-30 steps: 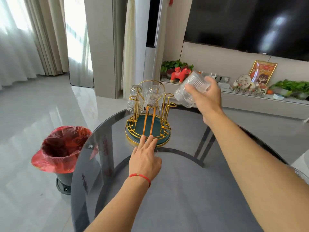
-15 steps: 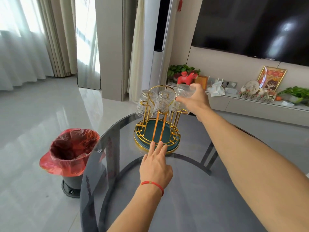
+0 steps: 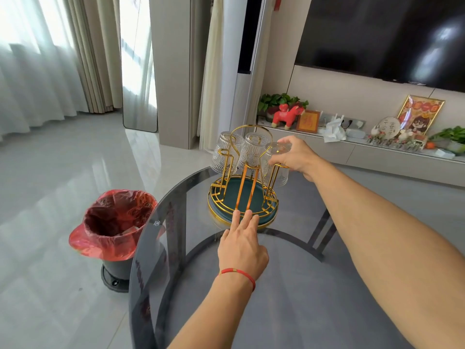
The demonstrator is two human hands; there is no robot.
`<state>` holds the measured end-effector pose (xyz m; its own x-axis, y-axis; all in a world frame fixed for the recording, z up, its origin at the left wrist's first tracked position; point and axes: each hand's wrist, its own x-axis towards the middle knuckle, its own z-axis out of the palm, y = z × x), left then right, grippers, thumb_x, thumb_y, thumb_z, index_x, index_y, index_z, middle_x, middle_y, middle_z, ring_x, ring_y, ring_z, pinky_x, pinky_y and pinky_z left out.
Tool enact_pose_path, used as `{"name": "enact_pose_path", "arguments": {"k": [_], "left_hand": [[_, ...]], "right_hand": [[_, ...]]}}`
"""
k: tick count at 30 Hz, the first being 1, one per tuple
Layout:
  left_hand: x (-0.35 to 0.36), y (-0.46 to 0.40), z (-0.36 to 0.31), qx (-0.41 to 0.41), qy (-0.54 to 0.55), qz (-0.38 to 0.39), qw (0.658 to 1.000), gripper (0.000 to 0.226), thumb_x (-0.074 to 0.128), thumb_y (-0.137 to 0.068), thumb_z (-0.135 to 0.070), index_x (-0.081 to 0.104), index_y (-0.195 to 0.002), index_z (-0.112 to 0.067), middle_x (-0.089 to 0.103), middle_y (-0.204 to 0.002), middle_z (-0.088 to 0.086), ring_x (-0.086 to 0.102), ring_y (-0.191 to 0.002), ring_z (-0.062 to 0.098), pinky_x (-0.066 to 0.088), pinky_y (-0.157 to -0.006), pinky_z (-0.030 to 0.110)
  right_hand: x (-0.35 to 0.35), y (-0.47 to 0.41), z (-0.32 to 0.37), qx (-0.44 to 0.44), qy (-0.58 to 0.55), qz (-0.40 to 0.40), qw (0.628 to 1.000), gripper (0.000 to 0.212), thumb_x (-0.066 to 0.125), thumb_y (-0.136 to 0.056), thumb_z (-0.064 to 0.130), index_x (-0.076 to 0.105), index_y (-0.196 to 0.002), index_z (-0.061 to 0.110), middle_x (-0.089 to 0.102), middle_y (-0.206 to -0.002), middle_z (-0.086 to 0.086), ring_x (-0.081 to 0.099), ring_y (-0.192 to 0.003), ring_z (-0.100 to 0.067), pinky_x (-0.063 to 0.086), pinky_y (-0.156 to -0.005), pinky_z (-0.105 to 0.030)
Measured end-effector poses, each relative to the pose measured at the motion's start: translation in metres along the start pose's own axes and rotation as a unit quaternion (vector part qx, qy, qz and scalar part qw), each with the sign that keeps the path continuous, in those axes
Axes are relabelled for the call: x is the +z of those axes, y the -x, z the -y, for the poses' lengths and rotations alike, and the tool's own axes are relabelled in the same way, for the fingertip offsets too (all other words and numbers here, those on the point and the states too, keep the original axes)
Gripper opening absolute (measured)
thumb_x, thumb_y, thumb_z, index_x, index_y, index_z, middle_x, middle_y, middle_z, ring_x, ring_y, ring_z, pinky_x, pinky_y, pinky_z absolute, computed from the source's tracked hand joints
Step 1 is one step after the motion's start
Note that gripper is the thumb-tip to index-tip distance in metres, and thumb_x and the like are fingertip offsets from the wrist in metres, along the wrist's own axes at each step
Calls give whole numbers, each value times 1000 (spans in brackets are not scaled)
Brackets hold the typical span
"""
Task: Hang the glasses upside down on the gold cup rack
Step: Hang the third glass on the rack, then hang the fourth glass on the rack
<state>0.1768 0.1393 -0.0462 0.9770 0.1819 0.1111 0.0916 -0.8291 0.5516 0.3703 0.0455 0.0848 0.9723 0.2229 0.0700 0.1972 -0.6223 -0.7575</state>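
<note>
The gold cup rack (image 3: 242, 195) with a dark green round base stands at the far side of the smoked glass table (image 3: 289, 285). Two ribbed clear glasses hang upside down on its prongs: one on the left (image 3: 222, 153), one in the middle (image 3: 254, 149). A third ribbed glass (image 3: 276, 170) sits upside down over the right prong, and my right hand (image 3: 295, 156) grips its upturned bottom. My left hand (image 3: 242, 244) lies flat on the table, its fingertips pressing the front rim of the rack's base.
A bin with a red bag (image 3: 115, 222) stands on the floor left of the table. Behind it all runs a low TV shelf (image 3: 377, 157) with plants, a red toy horse and frames. The table's curved near-left edge (image 3: 141, 260) is close to the bin.
My right hand has carried the third glass down from mid-air, turned it upside down and lowered it over the rack's right prong. My left hand stayed at the rack's base.
</note>
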Motion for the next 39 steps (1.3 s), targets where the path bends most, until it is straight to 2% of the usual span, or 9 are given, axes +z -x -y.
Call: {"name": "enact_pose_path", "arguments": {"k": [6,9,14,18,21,23,28,33,39], "left_hand": [[3,1,0,6,-16,7,1000,76,58,-91,-17,23,-158,-23,14,-170,-4,-4,-157,25,25,-123,51],[2,4,-1,8,-8,2,1000,70,59,-90,-17,33,-155,-19,18,-169,1,-1,-157,26,25,-123,49],[-5,19,-14,30,35,-51,998,53,61,-88,-13,55,-140,-15,53,-147,5,44,-139,27,47,-109,45],[-7,38,-36,73,80,-57,992,47,63,-86,-12,61,-133,-17,56,-145,4,57,-126,26,49,-104,39],[-9,56,-50,119,87,-32,988,44,63,-85,-12,64,-129,-18,57,-142,4,58,-124,25,47,-101,36],[-5,70,-59,139,91,4,986,45,63,-84,-12,64,-129,-20,61,-137,3,59,-118,23,50,-101,38],[0,89,-68,144,93,61,983,45,63,-87,-12,62,-130,-25,60,-133,0,60,-112,18,54,-97,36],[4,97,-81,160,85,67,981,44,63,-89,-12,61,-131,-24,61,-133,2,61,-110,17,56,-93,36],[6,105,-93,163,98,85,978,44,62,-90,-12,60,-132,-23,62,-132,3,62,-111,17,58,-93,37]], "right_hand": [[-4,18,-5,5,-31,58,998,97,79,-86,35,23,-165,31,33,-168,-6,36,-151,-28,36,-119,-53],[-17,53,-8,-21,-1,11,1000,89,70,-93,48,22,-165,29,28,-171,-7,31,-155,-27,32,-121,-49],[-59,154,-36,-104,123,-32,986,50,67,-96,32,56,-144,25,56,-147,1,56,-133,-18,45,-110,-41],[-76,256,-80,-151,187,-109,965,22,69,-93,11,74,-113,18,68,-112,10,61,-111,-13,34,-94,-8],[-79,314,-114,-163,236,-157,945,19,67,-88,13,75,-104,18,72,-105,9,64,-104,-20,47,-96,-27],[-89,337,-132,-155,261,-176,936,21,63,-85,21,75,-102,19,73,-104,9,65,-104,-21,53,-91,-42],[-122,349,-144,-49,283,-271,919,28,66,-85,32,76,-107,18,77,-107,-1,65,-107,-33,51,-91,-46],[-131,363,-169,81,377,-245,890,68,71,-83,55,63,-132,10,70,-124,-15,51,-123,-41,42,-94,-53],[-135,360,-180,97,411,-241,874,75,61,-83,68,56,-131,11,75,-105,-12,50,-117,-37,36,-92,-50]]}}
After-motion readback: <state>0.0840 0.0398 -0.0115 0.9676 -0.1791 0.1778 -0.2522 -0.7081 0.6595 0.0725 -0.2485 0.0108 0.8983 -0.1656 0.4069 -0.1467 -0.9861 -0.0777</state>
